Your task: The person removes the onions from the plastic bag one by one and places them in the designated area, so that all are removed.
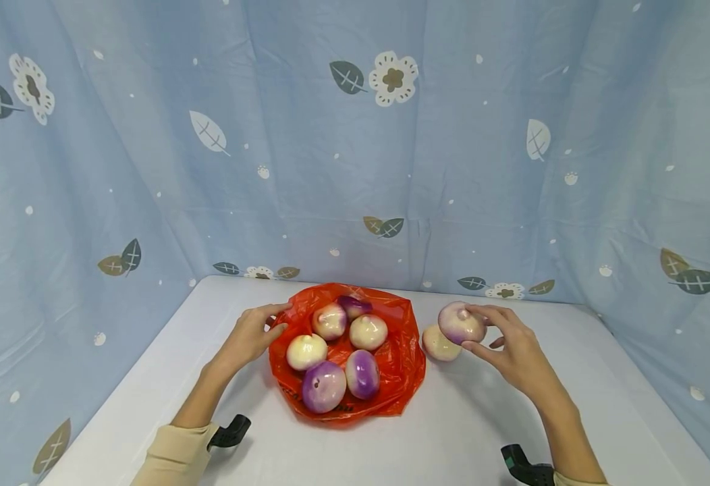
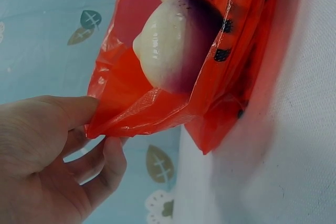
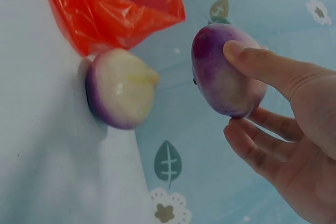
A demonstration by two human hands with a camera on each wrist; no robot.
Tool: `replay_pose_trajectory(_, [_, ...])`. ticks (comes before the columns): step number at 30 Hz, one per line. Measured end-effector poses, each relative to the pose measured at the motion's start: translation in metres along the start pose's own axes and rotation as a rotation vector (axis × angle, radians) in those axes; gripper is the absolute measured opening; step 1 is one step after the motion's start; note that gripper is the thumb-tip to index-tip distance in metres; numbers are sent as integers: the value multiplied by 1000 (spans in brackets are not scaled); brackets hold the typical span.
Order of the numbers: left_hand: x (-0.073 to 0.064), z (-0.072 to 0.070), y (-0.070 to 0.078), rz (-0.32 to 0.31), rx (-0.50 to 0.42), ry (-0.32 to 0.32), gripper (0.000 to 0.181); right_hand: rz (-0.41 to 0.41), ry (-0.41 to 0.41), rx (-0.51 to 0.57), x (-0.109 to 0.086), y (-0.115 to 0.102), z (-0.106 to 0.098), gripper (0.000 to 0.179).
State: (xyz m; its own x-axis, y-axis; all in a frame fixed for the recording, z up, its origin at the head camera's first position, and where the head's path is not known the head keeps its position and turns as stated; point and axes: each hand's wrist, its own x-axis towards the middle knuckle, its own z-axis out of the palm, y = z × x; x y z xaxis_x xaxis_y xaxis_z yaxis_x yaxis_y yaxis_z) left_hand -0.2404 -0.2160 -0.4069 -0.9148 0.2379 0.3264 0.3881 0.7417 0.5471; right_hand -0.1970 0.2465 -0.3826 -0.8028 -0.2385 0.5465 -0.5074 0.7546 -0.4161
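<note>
My right hand [image 1: 515,351] holds a purple-and-white turnip [image 1: 461,322] between thumb and fingertips, raised above the table. Another turnip [image 3: 122,88] sits on the table just below it, beside the bag. In the head view, a red plastic bag [image 1: 400,385] lies spread open with several turnips inside, among them a purple one [image 1: 324,387] at the front and a paler one [image 1: 368,331] behind. At the bag's left edge is my left hand [image 1: 252,341]. The left wrist view shows its thumb and fingers pinching the red rim.
A white table [image 1: 428,445] bears everything. Blue curtains [image 1: 306,155] with leaf and flower prints hang behind and at both sides. A black wrist device [image 1: 230,432] is on the left forearm and another [image 1: 526,467] on the right.
</note>
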Motion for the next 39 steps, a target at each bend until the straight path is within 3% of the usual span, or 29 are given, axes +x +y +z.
replay_pose_trajectory(28, [0,0,0,-7,11,-7,42,94,-21,-94,-13,35,-6,63])
replay_pose_trajectory(39, [1,0,-2,1,7,-6,41,199,-156,-106,-17,48,-10,60])
